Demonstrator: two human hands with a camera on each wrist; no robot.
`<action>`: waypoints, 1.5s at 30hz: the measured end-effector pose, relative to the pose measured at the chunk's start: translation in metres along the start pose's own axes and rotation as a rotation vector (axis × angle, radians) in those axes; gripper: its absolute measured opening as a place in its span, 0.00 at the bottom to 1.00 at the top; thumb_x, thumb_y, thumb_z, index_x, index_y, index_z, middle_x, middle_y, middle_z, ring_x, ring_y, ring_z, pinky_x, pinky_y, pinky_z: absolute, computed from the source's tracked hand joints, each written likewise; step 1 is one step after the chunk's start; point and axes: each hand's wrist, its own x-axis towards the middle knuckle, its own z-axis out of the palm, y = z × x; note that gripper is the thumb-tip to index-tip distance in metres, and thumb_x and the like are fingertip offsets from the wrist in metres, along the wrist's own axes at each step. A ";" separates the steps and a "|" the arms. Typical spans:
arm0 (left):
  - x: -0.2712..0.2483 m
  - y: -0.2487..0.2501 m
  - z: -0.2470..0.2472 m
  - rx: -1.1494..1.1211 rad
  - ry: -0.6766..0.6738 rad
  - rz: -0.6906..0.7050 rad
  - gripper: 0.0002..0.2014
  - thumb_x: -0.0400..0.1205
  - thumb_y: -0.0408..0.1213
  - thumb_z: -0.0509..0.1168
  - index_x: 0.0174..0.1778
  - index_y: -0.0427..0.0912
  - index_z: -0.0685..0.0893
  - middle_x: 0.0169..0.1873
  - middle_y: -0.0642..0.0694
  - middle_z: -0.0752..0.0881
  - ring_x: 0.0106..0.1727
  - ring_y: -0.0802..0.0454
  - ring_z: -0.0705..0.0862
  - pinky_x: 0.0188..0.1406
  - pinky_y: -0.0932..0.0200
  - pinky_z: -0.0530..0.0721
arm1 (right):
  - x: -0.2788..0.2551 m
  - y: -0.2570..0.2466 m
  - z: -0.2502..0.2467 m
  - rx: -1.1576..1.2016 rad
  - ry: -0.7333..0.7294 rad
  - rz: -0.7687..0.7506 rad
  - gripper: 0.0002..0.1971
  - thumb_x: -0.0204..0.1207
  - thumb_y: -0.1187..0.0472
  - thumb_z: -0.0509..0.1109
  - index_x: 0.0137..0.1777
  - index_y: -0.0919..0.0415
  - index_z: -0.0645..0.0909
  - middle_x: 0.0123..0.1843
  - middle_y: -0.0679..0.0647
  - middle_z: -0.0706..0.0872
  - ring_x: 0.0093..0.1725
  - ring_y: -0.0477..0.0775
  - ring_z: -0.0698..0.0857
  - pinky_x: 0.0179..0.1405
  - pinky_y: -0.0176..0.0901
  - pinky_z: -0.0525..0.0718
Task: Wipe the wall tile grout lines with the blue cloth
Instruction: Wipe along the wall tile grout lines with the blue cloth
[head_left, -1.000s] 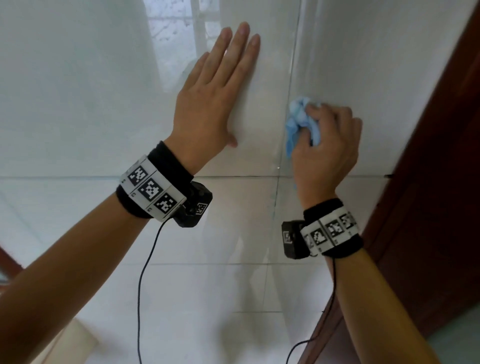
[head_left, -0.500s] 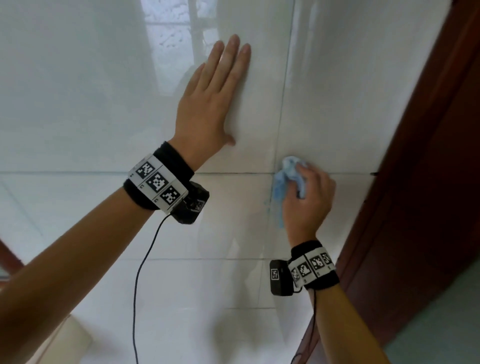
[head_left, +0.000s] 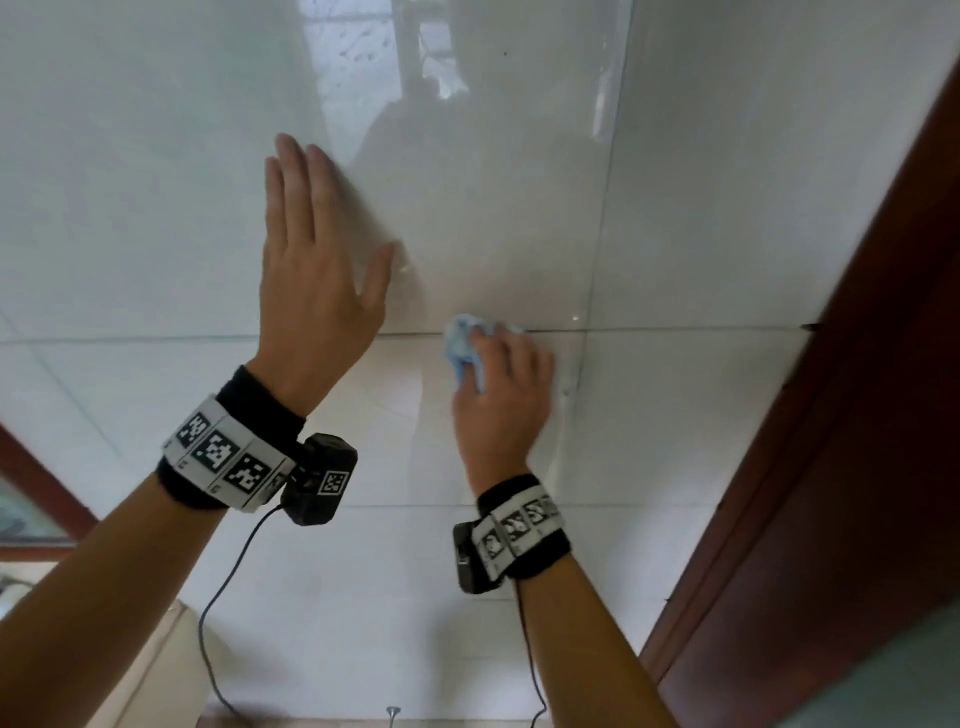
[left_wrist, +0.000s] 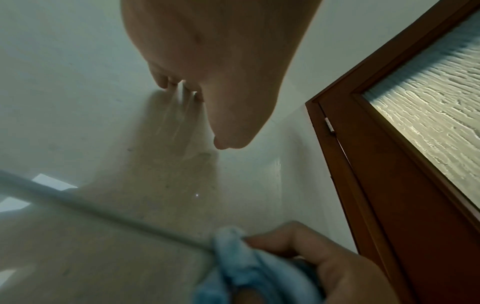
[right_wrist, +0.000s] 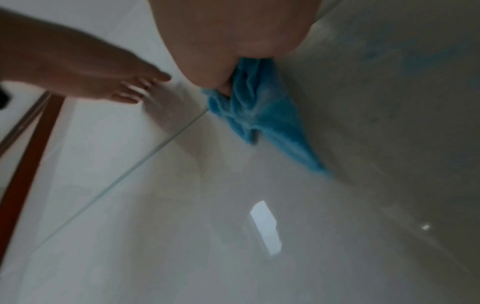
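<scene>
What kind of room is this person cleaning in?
Probably a bathroom or kitchen in a home, though I can't be sure. The wall is covered in large glossy white tiles with grout lines, and a brown wooden door frame with a frosted glass pane stands beside it.

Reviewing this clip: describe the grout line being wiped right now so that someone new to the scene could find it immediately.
Start at the dark brown wooden door frame on the right of the glossy white tiled wall. From it a thin horizontal grout line runs left, under the crumpled light blue cloth gripped by the right hand. Unlike the vertical grout line, it lies level and meets the cloth.
</scene>
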 end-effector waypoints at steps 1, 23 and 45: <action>0.000 -0.003 0.001 0.007 0.000 0.015 0.39 0.93 0.49 0.56 0.89 0.24 0.51 0.89 0.24 0.52 0.91 0.27 0.50 0.93 0.40 0.51 | -0.006 -0.012 0.006 -0.007 -0.059 -0.036 0.15 0.69 0.70 0.78 0.56 0.61 0.91 0.56 0.58 0.90 0.54 0.59 0.78 0.51 0.45 0.77; -0.001 -0.168 -0.048 -0.233 -0.031 0.233 0.36 0.83 0.18 0.53 0.91 0.41 0.65 0.91 0.46 0.63 0.92 0.49 0.59 0.89 0.50 0.63 | -0.059 -0.141 0.106 -0.006 0.022 0.052 0.10 0.79 0.70 0.69 0.55 0.64 0.91 0.61 0.58 0.91 0.64 0.64 0.87 0.70 0.41 0.81; -0.007 -0.320 -0.073 0.049 0.042 0.227 0.39 0.84 0.19 0.53 0.93 0.44 0.57 0.92 0.47 0.59 0.93 0.44 0.56 0.90 0.50 0.60 | -0.070 -0.201 0.139 -0.049 0.154 0.207 0.12 0.76 0.69 0.72 0.58 0.61 0.87 0.63 0.56 0.89 0.62 0.58 0.85 0.60 0.42 0.84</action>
